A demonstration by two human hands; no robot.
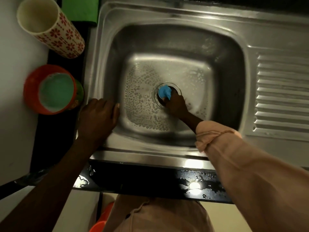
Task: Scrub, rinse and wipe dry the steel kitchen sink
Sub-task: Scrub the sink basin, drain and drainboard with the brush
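sink (107, 47): brushed steel, dully glossy, its floor wet and beaded with suds
scrubber (164, 92): blue, soft-looking, matt
counter edge (142, 179): black, glossy, wet
sleeve (250, 173): pale matt cloth
tumbler (66, 34): flower-printed, smooth, likely plastic

A dark wet surface (150, 180) is gleaming with reflected light below the fingers; a white surface (15, 106) is lying left of them.
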